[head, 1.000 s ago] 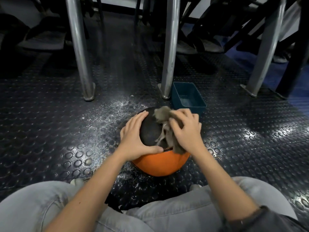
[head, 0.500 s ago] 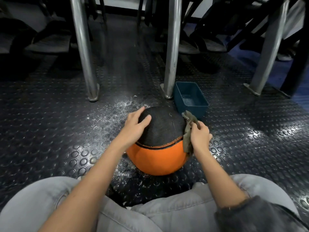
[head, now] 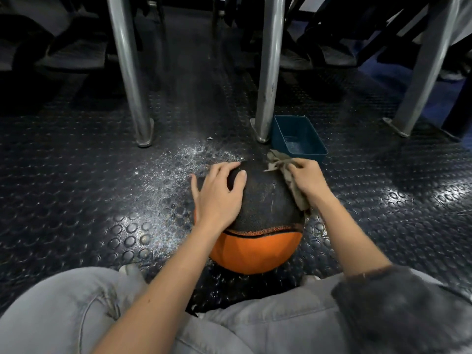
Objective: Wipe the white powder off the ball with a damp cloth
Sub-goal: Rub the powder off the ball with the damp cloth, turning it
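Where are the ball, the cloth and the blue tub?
ball (head: 265, 200), head view, on its dark top half.
cloth (head: 298, 200), head view, on its lower fold.
blue tub (head: 279, 131), head view, on its inner left wall.

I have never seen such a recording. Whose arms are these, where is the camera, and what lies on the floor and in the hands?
There is no machine here: a person works with bare hands. One wide-angle camera, worn on the head, looks forward and down, so you see their own arms and grey-trousered knees. The left hand lies flat, fingers spread, on the ball, black above and orange below, which rests on the dark studded floor. The right hand grips a greyish cloth against the ball's right side. White powder is scattered on the floor left of the ball. Behind the ball stands a blue tub, which seems to hold a little water, beside a metal leg.
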